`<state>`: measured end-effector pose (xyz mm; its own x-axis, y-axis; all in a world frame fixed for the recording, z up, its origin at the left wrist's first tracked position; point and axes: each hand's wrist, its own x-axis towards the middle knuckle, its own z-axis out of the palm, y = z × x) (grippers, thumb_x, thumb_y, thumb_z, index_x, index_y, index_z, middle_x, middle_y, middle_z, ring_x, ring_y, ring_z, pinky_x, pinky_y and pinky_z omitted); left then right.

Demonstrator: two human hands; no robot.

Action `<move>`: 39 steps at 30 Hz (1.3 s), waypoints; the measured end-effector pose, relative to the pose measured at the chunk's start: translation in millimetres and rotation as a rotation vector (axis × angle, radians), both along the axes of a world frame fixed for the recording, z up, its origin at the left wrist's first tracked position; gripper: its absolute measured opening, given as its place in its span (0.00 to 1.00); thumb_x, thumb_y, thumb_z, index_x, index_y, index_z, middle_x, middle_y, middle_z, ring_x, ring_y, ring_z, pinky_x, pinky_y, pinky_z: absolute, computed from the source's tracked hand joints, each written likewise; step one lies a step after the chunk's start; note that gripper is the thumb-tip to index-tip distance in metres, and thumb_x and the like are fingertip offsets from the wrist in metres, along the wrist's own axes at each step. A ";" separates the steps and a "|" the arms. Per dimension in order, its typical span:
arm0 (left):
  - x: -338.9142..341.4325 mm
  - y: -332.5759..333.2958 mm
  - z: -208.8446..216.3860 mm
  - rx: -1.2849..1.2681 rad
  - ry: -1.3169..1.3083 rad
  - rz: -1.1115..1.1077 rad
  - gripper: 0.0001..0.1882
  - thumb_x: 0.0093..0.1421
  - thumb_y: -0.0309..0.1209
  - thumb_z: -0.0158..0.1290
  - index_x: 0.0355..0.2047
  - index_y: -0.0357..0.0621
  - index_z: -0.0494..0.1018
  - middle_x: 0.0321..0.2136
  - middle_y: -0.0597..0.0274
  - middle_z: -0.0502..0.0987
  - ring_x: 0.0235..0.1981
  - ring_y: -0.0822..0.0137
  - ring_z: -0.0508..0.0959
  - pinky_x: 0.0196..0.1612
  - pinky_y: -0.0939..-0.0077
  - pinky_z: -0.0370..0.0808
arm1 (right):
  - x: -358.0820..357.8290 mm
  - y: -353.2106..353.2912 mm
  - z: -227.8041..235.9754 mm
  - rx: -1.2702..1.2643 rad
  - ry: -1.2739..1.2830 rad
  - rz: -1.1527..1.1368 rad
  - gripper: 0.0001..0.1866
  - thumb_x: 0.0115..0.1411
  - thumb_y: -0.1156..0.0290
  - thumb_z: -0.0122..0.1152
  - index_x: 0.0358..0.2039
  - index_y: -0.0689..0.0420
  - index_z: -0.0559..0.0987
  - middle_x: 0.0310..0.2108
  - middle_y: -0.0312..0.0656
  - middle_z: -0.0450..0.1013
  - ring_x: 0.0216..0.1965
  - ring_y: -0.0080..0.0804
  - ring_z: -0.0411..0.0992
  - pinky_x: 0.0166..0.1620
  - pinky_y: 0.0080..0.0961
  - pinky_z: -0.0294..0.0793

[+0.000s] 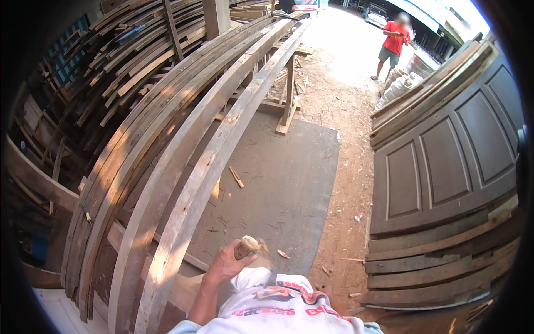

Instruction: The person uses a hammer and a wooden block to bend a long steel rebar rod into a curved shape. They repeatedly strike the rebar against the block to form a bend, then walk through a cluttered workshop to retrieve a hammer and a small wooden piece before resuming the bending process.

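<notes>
My left hand [224,265] is closed around a round wooden handle [247,245] whose pale end sticks up out of the fist; the rest of the tool is hidden. The hand sits low in the view, just right of two long grey weathered planks [207,161] that run away from me on a wooden trestle [287,100]. My white shirt with red print [275,303] fills the bottom edge. My right hand does not show.
More planks are stacked and racked at the left [128,61]. A grey mat [289,183] with wood scraps [236,176] covers the floor. A dark panelled door [445,161] and boards [434,273] lean at the right. A person in a red shirt [395,40] stands far off.
</notes>
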<state>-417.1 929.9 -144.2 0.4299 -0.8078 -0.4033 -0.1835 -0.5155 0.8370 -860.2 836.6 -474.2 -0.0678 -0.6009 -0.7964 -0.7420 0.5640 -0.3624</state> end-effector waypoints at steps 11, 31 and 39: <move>94.0 -329.7 45.4 -0.336 0.136 -0.359 0.24 0.53 0.35 0.71 0.46 0.39 0.74 0.37 0.62 0.81 0.38 0.72 0.79 0.44 0.73 0.77 | 117.8 -193.8 22.1 -0.151 -0.171 -0.367 0.19 0.57 0.63 0.66 0.38 0.68 0.82 0.33 0.53 0.81 0.34 0.38 0.80 0.36 0.35 0.78; 205.0 -724.9 42.7 0.101 -0.134 -0.263 0.35 0.54 0.52 0.65 0.53 0.41 0.73 0.44 0.44 0.81 0.49 0.50 0.81 0.52 0.60 0.76 | 295.3 -845.5 30.6 -0.340 -0.349 -0.071 0.17 0.65 0.63 0.59 0.39 0.68 0.78 0.30 0.43 0.76 0.29 0.30 0.77 0.29 0.26 0.76; 268.0 -891.0 18.3 -0.005 -0.138 -0.283 0.33 0.53 0.50 0.68 0.51 0.39 0.73 0.42 0.46 0.82 0.45 0.53 0.82 0.48 0.63 0.77 | 376.4 -977.0 50.8 -0.213 -0.347 0.007 0.19 0.67 0.61 0.58 0.46 0.66 0.77 0.34 0.45 0.77 0.32 0.32 0.79 0.31 0.27 0.78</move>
<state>-149.1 38.9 -125.9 0.2379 -0.9052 -0.3522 -0.4312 -0.4234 0.7967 -483.7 -140.3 -423.3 0.1873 -0.7543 -0.6292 -0.5586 0.4450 -0.6999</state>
